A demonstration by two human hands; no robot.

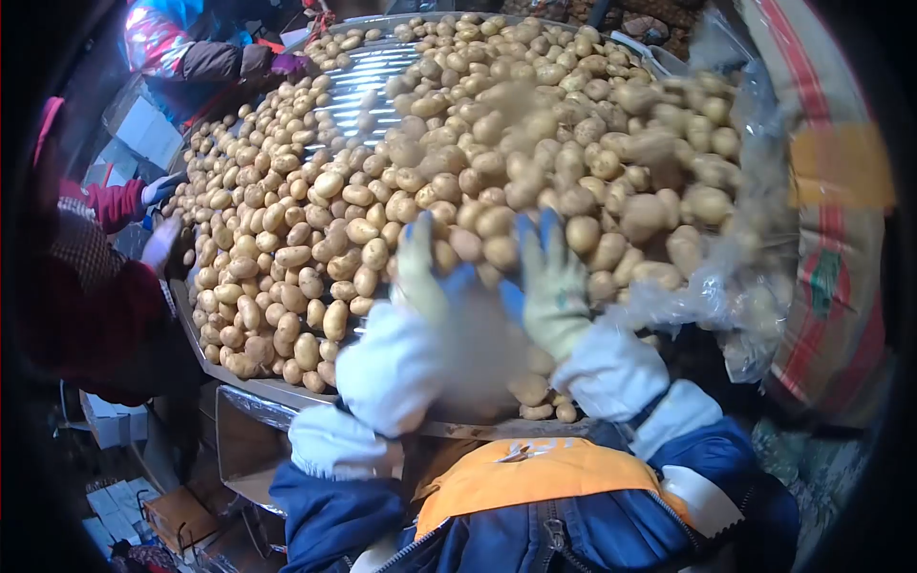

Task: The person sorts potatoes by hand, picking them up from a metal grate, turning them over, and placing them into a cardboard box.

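Note:
A large heap of potatoes (pixel 306 349) covers the metal sorting table (pixel 196 339) before me. My left hand (pixel 425 272), in a pale glove with blue fingertips, reaches into the near side of the heap. Its fingers point away from me and touch potatoes. Beside it, my right hand (pixel 554 291) wears the same kind of glove, its fingers stretched out and apart against the potatoes. Neither hand is closed around a potato. A blurred smear hides part of the view between my wrists. Several potatoes right of centre are blurred.
Clear plastic (pixel 707 296) lies along the right side of the heap, next to a woven striped sack (pixel 826 315). Bare metal slats (pixel 363 91) show near the back. Co-workers' gloved hands (pixel 162 244) and a sleeve (pixel 210 62) are at the left. A cardboard box (pixel 244 435) stands below.

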